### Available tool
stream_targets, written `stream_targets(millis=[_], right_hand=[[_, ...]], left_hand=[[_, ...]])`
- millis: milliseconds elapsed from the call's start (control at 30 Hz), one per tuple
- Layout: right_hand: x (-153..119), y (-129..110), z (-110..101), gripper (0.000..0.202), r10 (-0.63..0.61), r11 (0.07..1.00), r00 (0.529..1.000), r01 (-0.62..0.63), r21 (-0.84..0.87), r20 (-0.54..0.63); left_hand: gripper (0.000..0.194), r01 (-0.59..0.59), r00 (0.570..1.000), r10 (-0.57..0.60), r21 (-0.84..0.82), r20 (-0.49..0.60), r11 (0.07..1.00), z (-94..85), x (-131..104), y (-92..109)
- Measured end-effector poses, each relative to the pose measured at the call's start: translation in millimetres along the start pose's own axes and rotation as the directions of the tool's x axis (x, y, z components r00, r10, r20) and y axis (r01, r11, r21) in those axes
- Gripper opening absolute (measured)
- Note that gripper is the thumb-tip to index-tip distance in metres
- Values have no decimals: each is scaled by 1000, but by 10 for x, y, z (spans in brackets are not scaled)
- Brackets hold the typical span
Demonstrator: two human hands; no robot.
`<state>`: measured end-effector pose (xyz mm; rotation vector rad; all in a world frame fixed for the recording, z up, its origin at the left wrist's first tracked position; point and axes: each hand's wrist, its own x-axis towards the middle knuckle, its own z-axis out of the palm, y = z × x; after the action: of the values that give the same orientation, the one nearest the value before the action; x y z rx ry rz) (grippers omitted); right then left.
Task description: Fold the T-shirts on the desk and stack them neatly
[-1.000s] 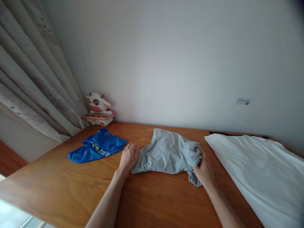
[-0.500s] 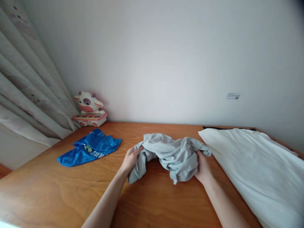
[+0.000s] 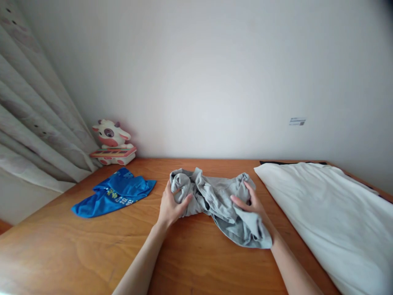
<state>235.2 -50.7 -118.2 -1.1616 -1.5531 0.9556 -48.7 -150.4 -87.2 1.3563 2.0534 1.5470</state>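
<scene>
A crumpled light grey garment (image 3: 215,196) is bunched up over the wooden table in the middle of the view; its exact cut cannot be made out. My left hand (image 3: 172,205) grips its left end, thumb in front and the other fingers partly hidden behind the cloth. At the other end my right hand (image 3: 251,200) holds a fold between thumb and fingers. A loose flap of the cloth hangs down over the right wrist.
On the wooden table (image 3: 92,254) lies a blue printed cloth (image 3: 116,192) at left. Behind it a cow-shaped toy keyboard (image 3: 113,143) stands by the curtain (image 3: 37,123). White fabric (image 3: 322,209) covers the right side, with something black under its far edge. The wall (image 3: 208,82) bounds the back.
The grey garment has been turned over in my hands and bunched differently. Both thumbs now show in front of it, and a flap drops toward my right wrist.
</scene>
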Motion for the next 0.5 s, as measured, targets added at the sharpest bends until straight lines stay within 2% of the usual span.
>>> stream_targets(millis=[67,100,200,267,333,400,433,500], right_hand=[[-101,-2,-12,114,-58,975,979,97,-199,193],[-152,-19,-8,121,-97,945,964,168,-281,248],[-256,-120,37,128,-237,816,931,345,-463,276],[-267,-204,72,114,-335,724,902,432,-537,274],[-250,-285,94,78,-373,677,885,466,-570,280],[-228,-352,94,36,-346,726,893,449,-521,287],[-220,-376,85,25,-317,783,904,421,-458,287],[-203,-400,45,34,-230,917,935,301,-263,269]], left_hand=[[97,-21,989,1,139,146,990,32,-77,-1],[95,-26,981,-8,169,195,985,44,-106,2],[85,-79,970,46,130,238,988,63,-130,8],[82,-108,969,106,-3,223,994,62,-101,9],[75,-79,975,114,-184,189,980,49,-59,15],[66,22,983,47,-375,175,927,17,-25,31],[61,93,984,-10,-465,178,881,-10,-12,43],[51,219,974,-131,-616,186,757,-83,9,66]])
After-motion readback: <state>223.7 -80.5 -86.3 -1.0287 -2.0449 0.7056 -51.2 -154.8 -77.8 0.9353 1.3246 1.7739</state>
